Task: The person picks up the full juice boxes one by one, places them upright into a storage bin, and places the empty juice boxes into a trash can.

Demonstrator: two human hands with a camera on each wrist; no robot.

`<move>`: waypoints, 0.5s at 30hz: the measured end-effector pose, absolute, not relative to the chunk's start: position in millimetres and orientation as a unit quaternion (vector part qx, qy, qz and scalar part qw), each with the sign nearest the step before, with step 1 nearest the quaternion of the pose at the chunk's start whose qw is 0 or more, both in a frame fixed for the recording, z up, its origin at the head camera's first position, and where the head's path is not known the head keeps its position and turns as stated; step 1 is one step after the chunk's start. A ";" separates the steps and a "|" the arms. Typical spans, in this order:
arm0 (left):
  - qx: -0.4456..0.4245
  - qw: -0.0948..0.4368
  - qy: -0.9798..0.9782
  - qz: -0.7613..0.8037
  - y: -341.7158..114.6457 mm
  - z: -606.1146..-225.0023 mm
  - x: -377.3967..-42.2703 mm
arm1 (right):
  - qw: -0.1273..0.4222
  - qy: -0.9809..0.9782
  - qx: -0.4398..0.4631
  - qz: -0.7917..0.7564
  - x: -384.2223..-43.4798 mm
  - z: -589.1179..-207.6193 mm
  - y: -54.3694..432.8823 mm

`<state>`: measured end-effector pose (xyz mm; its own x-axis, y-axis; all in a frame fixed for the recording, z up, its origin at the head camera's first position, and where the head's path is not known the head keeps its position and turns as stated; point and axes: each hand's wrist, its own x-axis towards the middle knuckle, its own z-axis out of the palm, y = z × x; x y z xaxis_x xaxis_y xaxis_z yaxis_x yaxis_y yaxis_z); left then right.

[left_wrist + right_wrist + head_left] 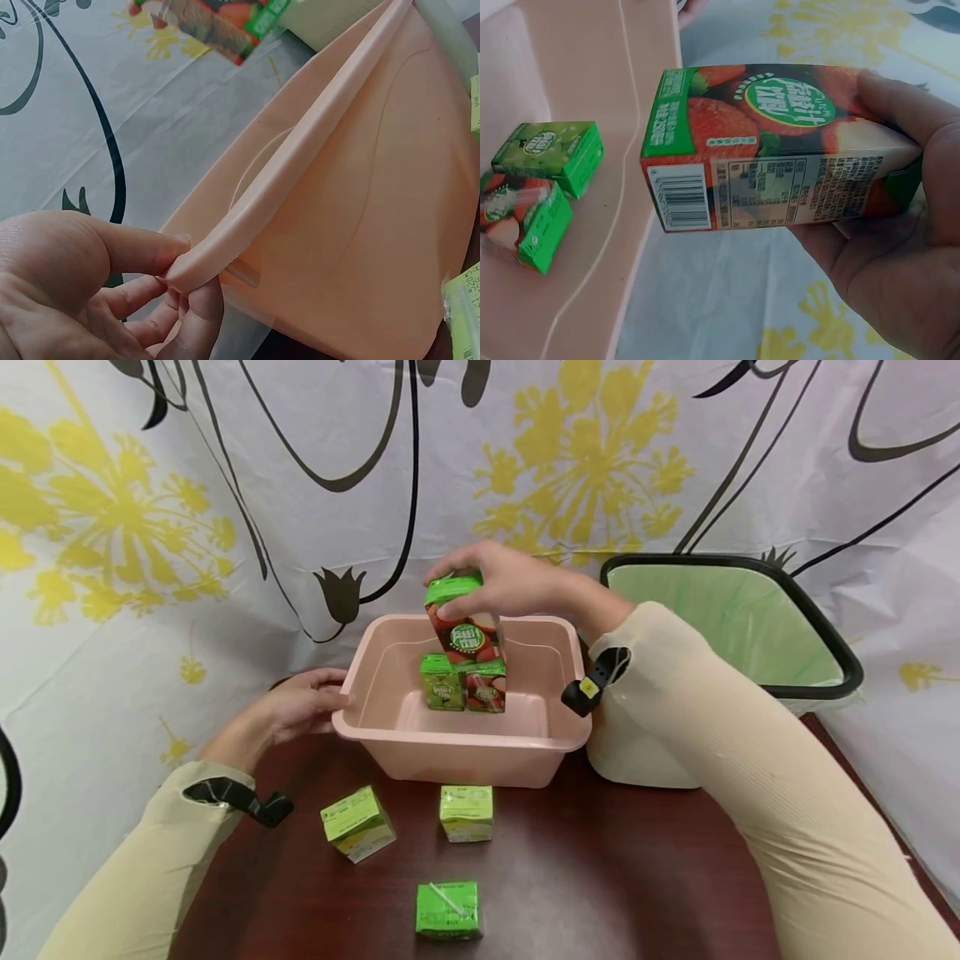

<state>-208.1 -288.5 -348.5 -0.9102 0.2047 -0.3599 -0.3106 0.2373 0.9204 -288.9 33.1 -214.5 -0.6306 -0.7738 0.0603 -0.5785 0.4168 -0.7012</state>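
Observation:
In my right hand (510, 581) I grip a red juice box (780, 150) with a green top and bottom, held above the pink plastic tub (457, 742). Thumb and fingers lie on opposite sides of it. Inside the tub stand a green juice box (442, 683) and another red juice box (486, 687), side by side. My left hand (303, 703) pinches the tub's rim at the left corner, thumb on top and fingers beneath, as the left wrist view shows.
Two yellow-green cartons (358, 823) (467, 814) stand on the dark table (600, 877) before the tub. Nearer lies a green carton (448, 910) with a straw on it. A white bin (637, 752) with a black rim stands right of the tub. Patterned sheeting (285, 527) hangs behind.

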 end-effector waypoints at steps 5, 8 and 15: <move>-0.024 0.209 0.756 0.620 -289.6 -348.7 -209.2 | 0.140 0.828 -0.407 -0.360 -299.2 -225.9 21.9; -0.019 0.209 0.754 0.623 -290.6 -349.2 -209.1 | 0.144 0.829 -0.402 -0.361 -305.2 -234.1 17.3; -0.026 0.212 0.757 0.617 -289.0 -348.6 -207.7 | 0.179 0.832 -0.379 -0.363 -318.1 -259.9 13.1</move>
<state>-207.7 -289.0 -348.6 -0.9084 0.2234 -0.3534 -0.3011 0.2370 0.9237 -318.1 13.1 -259.9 -0.6491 -0.7604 -0.0236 -0.4998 0.4496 -0.7403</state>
